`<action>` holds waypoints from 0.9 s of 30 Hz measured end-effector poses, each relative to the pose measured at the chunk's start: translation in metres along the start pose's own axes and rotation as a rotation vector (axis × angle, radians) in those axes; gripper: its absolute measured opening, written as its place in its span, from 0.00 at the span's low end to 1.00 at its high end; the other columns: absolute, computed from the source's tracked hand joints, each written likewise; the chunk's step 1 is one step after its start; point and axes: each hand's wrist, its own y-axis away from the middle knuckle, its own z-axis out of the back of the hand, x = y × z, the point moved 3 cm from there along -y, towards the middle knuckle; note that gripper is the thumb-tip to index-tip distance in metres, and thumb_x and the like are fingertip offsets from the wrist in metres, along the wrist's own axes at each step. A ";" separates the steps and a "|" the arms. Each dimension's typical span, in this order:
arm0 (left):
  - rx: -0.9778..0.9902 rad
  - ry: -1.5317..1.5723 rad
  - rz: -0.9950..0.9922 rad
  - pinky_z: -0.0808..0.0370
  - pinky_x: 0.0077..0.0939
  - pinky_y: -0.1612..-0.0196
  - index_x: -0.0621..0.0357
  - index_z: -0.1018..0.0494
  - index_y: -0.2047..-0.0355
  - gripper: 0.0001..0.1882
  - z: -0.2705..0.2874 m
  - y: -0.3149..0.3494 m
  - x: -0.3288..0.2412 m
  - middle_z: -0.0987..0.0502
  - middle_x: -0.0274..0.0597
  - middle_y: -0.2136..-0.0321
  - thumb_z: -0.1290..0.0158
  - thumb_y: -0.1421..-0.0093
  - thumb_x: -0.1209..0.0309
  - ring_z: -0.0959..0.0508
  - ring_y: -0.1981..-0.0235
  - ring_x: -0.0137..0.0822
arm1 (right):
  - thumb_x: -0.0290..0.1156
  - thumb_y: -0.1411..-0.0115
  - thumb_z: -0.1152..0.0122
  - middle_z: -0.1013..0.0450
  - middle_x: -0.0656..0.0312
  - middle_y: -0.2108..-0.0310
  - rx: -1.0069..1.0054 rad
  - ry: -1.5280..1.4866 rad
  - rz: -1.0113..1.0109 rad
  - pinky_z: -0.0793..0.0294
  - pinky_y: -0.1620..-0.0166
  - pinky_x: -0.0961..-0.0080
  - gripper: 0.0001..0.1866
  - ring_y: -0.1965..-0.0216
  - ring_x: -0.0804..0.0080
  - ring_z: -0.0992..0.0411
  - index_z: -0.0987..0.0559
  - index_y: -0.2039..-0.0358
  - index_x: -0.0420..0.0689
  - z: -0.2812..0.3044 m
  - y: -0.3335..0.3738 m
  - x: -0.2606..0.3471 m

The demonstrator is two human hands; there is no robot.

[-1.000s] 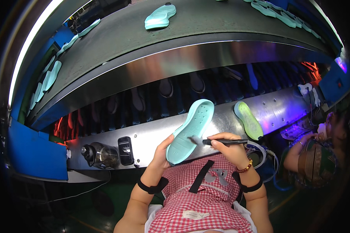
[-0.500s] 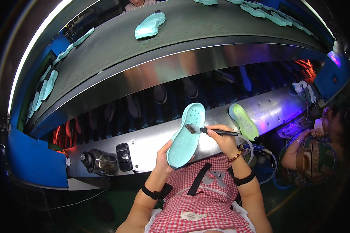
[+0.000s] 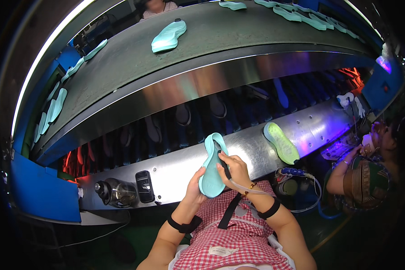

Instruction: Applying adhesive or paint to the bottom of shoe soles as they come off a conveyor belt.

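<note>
A turquoise shoe sole (image 3: 213, 176) is tilted above the bench's front edge, its hollow inner face toward me. My left hand (image 3: 195, 186) is closed round the sole's lower left edge. My right hand (image 3: 235, 170) grips a brush by its black handle (image 3: 227, 171) and covers part of the sole's right side. The brush points into the upper part of the sole; its bristles are mostly hidden. Farther right, a yellow-green shoe sole (image 3: 282, 145) lies on the metal bench.
Behind the bench (image 3: 256, 157) runs a dark conveyor belt (image 3: 220, 31) carrying several turquoise soles, one at its middle (image 3: 169, 37). A dark bottle (image 3: 117, 192) and a black phone-like object (image 3: 144, 186) stand at left. A round pot (image 3: 288, 186) and hoses are at right, near another person (image 3: 362, 180).
The sole has come lower and is tilted more, so its inner face looks narrower. My right hand has moved left and down over it, taking the brush toward the upper end.
</note>
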 end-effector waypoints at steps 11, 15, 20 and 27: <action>-0.112 0.030 -0.012 0.30 0.40 0.54 0.65 0.40 0.49 0.27 0.029 0.002 -0.024 0.30 0.51 0.56 0.65 0.44 0.59 0.28 0.57 0.44 | 0.26 0.44 0.52 0.26 0.61 0.68 0.409 -0.808 -0.389 0.31 0.64 0.83 0.12 0.68 0.82 0.31 0.24 0.61 0.37 0.011 0.022 0.015; 0.094 0.111 0.006 0.33 0.56 0.54 0.62 0.43 0.46 0.28 0.018 0.009 -0.028 0.36 0.54 0.50 0.65 0.44 0.58 0.30 0.54 0.52 | 0.31 0.43 0.58 0.27 0.52 0.67 0.265 -1.216 -0.516 0.31 0.62 0.77 0.18 0.67 0.70 0.29 0.26 0.63 0.30 0.039 0.012 -0.002; 0.100 0.178 0.035 0.35 0.60 0.55 0.61 0.45 0.45 0.31 0.018 0.004 -0.025 0.38 0.55 0.49 0.62 0.45 0.54 0.34 0.51 0.55 | 0.33 0.45 0.56 0.27 0.48 0.67 -0.032 -1.440 -0.757 0.30 0.63 0.72 0.19 0.69 0.63 0.29 0.27 0.63 0.28 0.061 0.014 -0.024; 0.132 -0.021 0.009 0.34 0.50 0.51 0.67 0.45 0.46 0.28 0.002 0.020 -0.052 0.36 0.56 0.50 0.64 0.41 0.59 0.32 0.52 0.53 | 0.33 0.45 0.53 0.27 0.52 0.69 -0.445 -1.591 -0.735 0.30 0.70 0.75 0.16 0.73 0.66 0.30 0.27 0.63 0.33 0.099 0.028 -0.046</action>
